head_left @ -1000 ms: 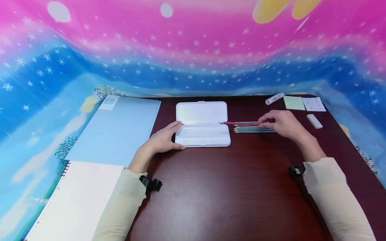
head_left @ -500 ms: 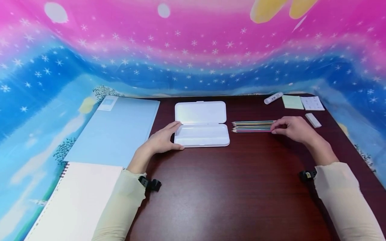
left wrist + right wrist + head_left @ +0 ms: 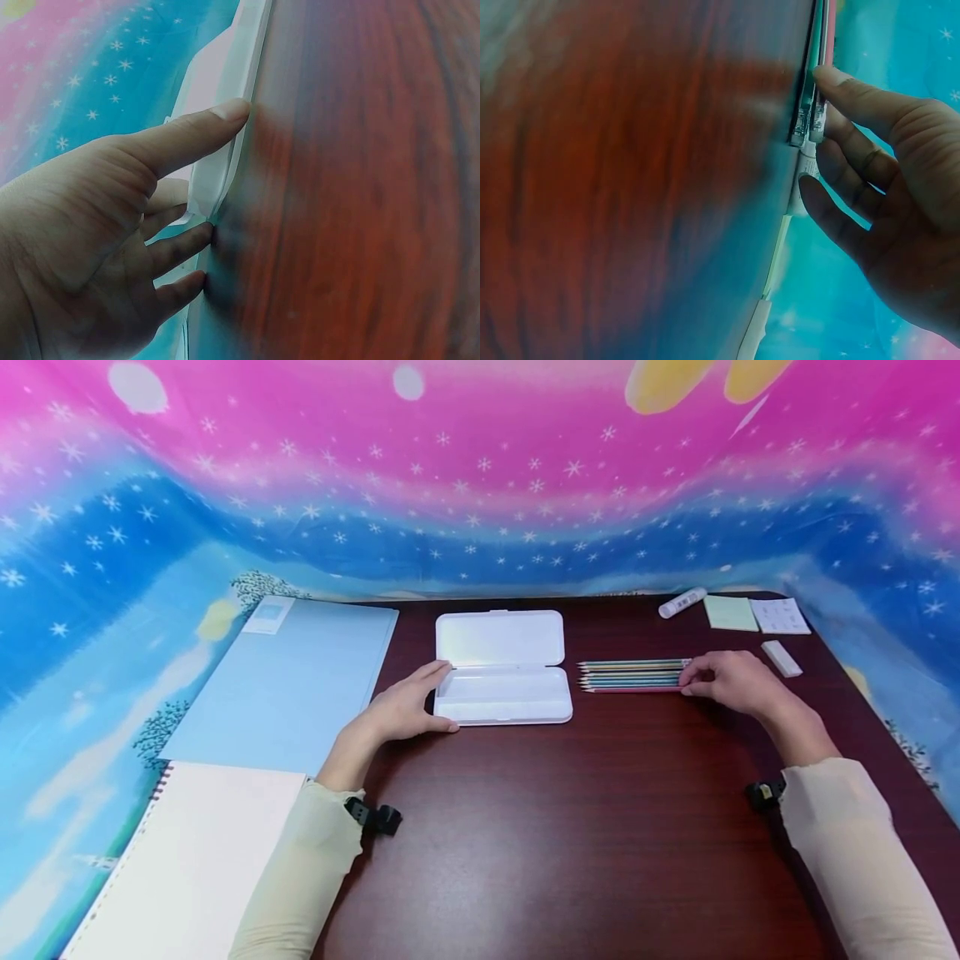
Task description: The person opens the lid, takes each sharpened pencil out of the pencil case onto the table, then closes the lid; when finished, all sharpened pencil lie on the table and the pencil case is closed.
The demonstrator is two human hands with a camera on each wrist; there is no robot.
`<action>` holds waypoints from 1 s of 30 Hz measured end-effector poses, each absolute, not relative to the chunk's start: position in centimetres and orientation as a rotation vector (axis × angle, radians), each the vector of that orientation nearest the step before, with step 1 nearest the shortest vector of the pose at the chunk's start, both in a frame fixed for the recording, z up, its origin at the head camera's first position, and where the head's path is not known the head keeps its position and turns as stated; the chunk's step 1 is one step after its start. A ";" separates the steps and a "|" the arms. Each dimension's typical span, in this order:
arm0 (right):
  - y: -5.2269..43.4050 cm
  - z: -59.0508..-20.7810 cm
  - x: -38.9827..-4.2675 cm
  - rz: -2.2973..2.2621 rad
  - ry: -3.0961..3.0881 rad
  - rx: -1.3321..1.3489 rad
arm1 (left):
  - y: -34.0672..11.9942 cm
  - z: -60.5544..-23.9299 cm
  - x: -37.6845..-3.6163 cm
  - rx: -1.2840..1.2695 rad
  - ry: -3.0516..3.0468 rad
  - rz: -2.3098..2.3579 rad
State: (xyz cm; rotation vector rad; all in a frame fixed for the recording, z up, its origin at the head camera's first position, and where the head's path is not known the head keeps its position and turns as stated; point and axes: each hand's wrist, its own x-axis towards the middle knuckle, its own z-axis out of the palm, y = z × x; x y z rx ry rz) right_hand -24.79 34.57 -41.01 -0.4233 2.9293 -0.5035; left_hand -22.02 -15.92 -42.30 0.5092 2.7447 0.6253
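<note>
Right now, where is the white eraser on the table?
In the head view, the white eraser lies on the far right of the table, just beyond the right hand, near the sticker sheet and green sticky notes.

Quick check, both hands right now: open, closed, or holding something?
Left hand: open, fingers straight, thumb and fingers resting against the left end of the white pencil case.
Right hand: open, fingertips touching the ends of the pencils, gripping none.

Both hands rest flat, left hand (image 3: 405,708) and right hand (image 3: 731,681), fingers relaxed.
</note>
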 end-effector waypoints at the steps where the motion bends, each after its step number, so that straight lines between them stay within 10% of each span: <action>1: 34.5 -41.0 -24.9 -0.499 2.926 -0.415 | -15.9 -42.3 -22.0 0.508 2.744 0.622; 30: 28.5 -39.4 -25.1 -0.880 2.962 -0.531 | -15.7 -42.1 -21.8 0.523 2.756 0.641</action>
